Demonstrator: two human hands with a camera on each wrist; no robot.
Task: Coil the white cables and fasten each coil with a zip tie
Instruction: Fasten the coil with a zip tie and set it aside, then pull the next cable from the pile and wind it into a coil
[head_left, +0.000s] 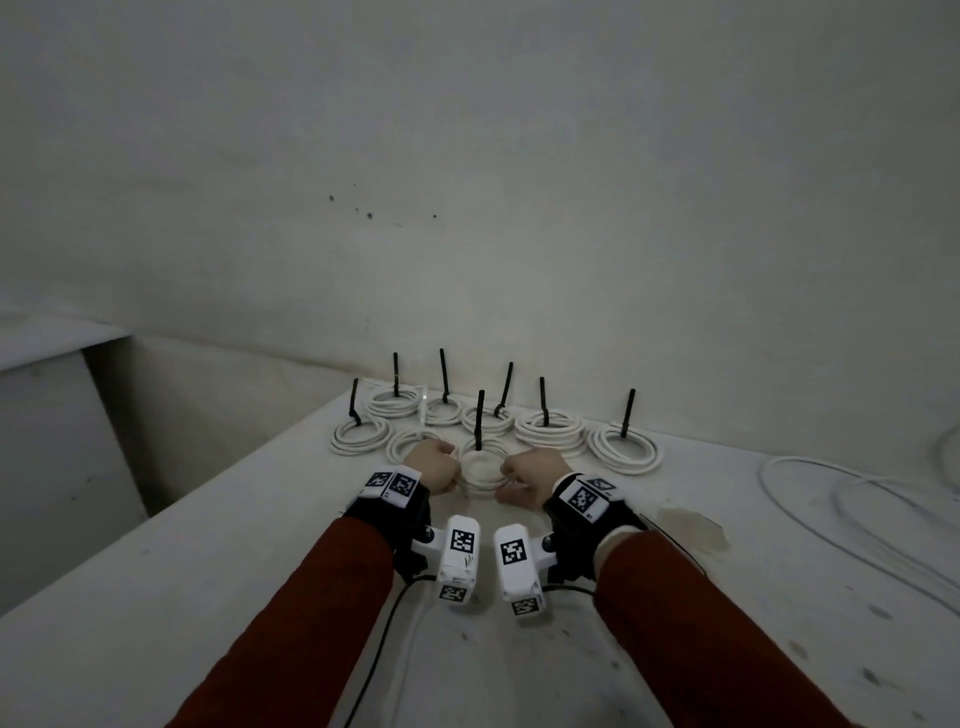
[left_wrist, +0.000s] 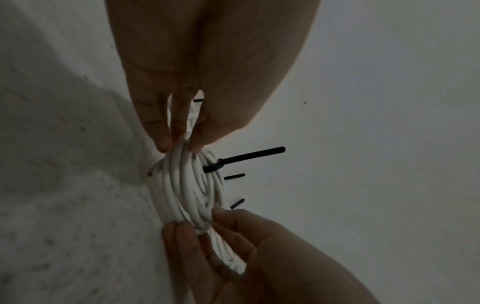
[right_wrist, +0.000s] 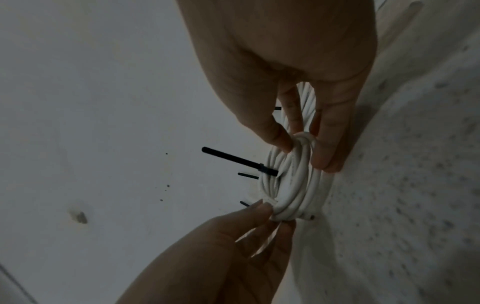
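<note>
Hands met at table (head_left: 260, 545) centre: the left hand (head_left: 432, 466) pinched the white cable coil (head_left: 483, 467) at its 9 o'clock edge, the right hand (head_left: 535, 480) at 3 o'clock. Its black zip tie (head_left: 479, 418) stood at 12 o'clock, already cinched, so fastening looked finished. Next probably came setting it among the tied coils (head_left: 548, 428) and fetching the loose cable (head_left: 831, 499). No readable writing showed, only wrist markers (head_left: 583, 499).

text: none legible | wrist trackers (head_left: 458, 540): square black-and-white coded markers only
</note>
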